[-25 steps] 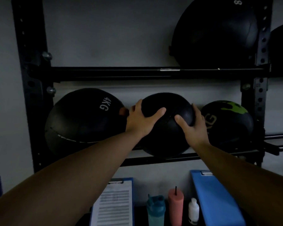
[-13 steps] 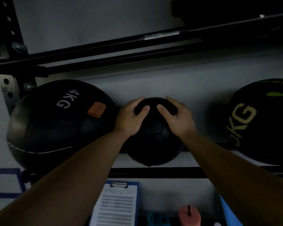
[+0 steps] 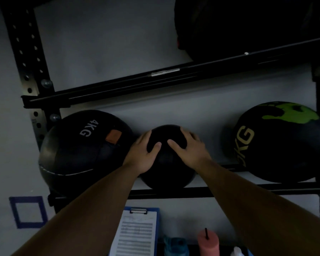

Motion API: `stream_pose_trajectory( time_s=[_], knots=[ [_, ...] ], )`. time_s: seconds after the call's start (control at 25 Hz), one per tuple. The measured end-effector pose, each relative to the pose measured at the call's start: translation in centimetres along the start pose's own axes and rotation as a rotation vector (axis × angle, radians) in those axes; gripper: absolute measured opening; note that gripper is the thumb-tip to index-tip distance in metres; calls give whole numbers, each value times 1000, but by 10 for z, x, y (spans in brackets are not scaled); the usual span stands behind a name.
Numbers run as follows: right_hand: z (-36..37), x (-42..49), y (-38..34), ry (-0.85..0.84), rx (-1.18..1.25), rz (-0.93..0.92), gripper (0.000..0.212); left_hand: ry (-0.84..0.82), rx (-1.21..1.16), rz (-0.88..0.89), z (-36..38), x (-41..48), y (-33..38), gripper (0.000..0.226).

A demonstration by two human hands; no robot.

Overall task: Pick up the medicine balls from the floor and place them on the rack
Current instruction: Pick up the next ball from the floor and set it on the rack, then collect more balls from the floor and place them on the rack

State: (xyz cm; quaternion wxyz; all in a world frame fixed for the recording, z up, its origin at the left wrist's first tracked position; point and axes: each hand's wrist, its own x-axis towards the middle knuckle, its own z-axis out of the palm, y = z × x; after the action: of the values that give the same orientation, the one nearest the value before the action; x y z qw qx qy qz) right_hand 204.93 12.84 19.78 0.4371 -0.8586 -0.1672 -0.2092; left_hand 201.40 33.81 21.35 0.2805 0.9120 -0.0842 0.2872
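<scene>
Nearest the camera, below the fingers, a blue clipboard with a printed sheet (image 3: 137, 231), a teal bottle (image 3: 175, 245) and a pink cylindrical bottle (image 3: 208, 242) stand under the shelf. If the ball slips off the rails, it would likely drop straight onto them.

Both forearms reach up and forward, converging on a small round black rubber medicine ball (image 3: 167, 163). The left hand (image 3: 141, 157) lies on its upper left and the right hand (image 3: 191, 152) on its upper right. The fingers (image 3: 153, 147) of both hands are spread and pressed flat on the ball's top, thumbs nearly meeting at the middle; this reads as steadying rather than lifting.

The ball sits on the lower rails of the black steel rack (image 3: 229, 190). It looks narrow for the rail gap, so letting go too early may let it roll. Just left of the fingers a large black leather ball marked 4KG (image 3: 81, 150) almost touches the left hand. Well to the right sits a black ball with green splashes (image 3: 283, 143), leaving open rail to roll along.
</scene>
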Motion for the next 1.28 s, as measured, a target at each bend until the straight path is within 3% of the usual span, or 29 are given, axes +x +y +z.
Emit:
stream_pose_trajectory(
  time_s=[0.08,0.44,0.68,0.84,1.16,1.28],
  knots=[
    [-16,-12,-12,-7,-49,25,86,-40,21,-31,-12,-10,8,77],
    [-99,-147,-78,119,-377,84,75,-126,-18,223,-96,-81,40,52],
    [-118,-292,-119,194,-455,302,62,-356,-128,366,-73,-170,67,36],
    [-136,-418,-125,269,-546,509,50,-592,-136,524,-38,-250,128,48],
    [-220,-645,-132,433,-637,825,46,-773,-274,750,0,-426,276,72],
    [-250,-722,-124,451,-629,924,55,-848,-252,813,15,-487,329,57]
  ],
)
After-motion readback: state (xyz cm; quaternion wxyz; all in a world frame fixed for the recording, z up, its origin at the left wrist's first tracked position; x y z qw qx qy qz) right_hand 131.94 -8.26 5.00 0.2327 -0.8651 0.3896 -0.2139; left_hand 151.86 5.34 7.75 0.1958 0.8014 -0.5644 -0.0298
